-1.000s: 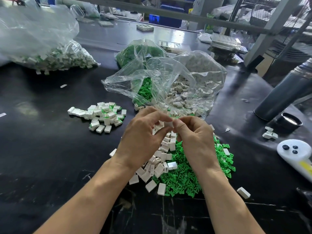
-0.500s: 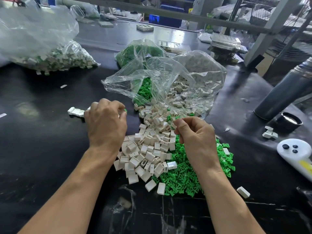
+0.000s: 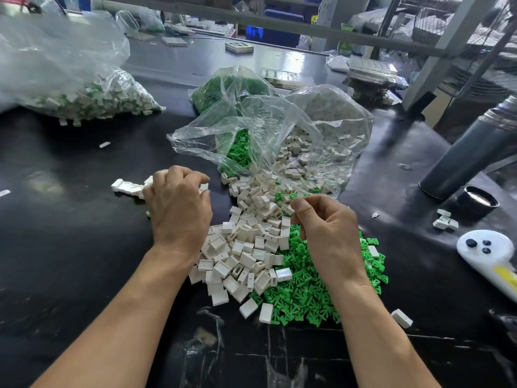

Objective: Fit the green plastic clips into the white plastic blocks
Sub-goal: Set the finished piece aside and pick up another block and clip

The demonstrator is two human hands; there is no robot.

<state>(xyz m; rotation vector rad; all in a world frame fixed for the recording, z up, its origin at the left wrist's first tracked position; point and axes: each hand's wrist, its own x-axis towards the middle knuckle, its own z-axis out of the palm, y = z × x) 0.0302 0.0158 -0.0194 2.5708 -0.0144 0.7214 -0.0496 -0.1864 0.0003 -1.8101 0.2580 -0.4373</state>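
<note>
A heap of white blocks [image 3: 246,247] lies mid-table, with a heap of green clips [image 3: 305,289] to its right. My left hand [image 3: 179,208] hovers over a small pile of finished blocks [image 3: 127,187] at the left. Its fingers are curled, and a white block [image 3: 204,187] sits between fingertip and thumb. My right hand [image 3: 327,228] is over the seam of the two heaps, thumb pressed against curled fingers. Whether it holds a clip is hidden.
An open clear bag [image 3: 279,135] spills blocks and clips just behind the heaps. A bag of finished parts [image 3: 84,93] lies far left. At the right are a grey cylinder [image 3: 470,152], a black cap [image 3: 479,203] and a white controller [image 3: 486,253].
My hands were joined over the heap a second ago. The left hand then swung left to the finished pile and has stayed there. The right hand has barely moved.
</note>
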